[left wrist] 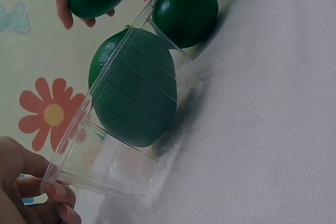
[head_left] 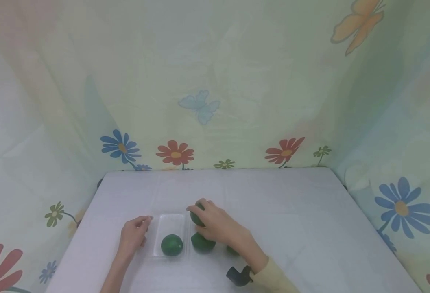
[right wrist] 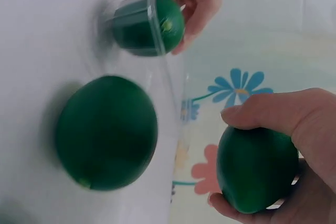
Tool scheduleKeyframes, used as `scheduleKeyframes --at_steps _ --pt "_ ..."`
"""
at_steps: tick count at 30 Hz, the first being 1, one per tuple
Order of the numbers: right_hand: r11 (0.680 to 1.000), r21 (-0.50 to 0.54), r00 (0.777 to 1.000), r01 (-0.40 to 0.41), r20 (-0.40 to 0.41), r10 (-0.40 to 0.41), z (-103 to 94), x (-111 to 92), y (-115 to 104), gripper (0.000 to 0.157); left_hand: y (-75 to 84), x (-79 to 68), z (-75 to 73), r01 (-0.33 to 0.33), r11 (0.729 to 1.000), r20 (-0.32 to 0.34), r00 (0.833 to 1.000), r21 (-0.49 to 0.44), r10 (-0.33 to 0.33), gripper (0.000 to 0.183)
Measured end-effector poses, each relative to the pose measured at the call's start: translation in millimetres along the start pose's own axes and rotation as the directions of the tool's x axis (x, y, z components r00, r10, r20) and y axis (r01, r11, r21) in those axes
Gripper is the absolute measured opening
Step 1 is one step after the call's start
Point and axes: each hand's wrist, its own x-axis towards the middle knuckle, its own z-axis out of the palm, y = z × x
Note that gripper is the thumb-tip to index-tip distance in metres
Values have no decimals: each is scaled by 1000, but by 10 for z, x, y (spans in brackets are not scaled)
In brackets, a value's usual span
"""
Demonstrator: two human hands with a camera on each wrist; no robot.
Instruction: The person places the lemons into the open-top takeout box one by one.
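Note:
A clear plastic container (head_left: 171,221) stands on the white table with one green lime (head_left: 172,245) inside, at its near end. My left hand (head_left: 133,236) pinches the container's rim at a corner between thumb and fingers, plainest in the left wrist view. My right hand (head_left: 215,221) grips a second lime (right wrist: 257,169), raised off the table just right of the container. Below that hand, another lime (head_left: 203,243) lies on the table beside the container. One more lime (head_left: 232,250) is mostly hidden by my right wrist.
A dark object (head_left: 238,276) of unclear kind shows by my right sleeve, near the front. The white-covered table (head_left: 291,203) reaches back to a flower-printed cloth wall (head_left: 244,122), which also closes in both sides.

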Motion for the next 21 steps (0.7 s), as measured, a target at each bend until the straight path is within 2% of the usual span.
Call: scheduleKeyframes --at_steps 4,9,16,21 --pt "999 31 999 44 10 -45 -24 64 -81 53 -3 1 -8 3 1000 2 1000 -8 -3 44" --pt "995 58 996 86 11 -87 44 211 -153 52 0 -8 -13 5 1000 8 1000 -14 -5 42" --pt "993 110 995 48 83 -57 186 404 -268 55 0 -14 -16 9 1000 4 1000 9 -9 41" --pt "994 87 992 61 108 -70 299 497 -318 54 -11 -11 -4 6 1000 7 1000 7 -6 42"
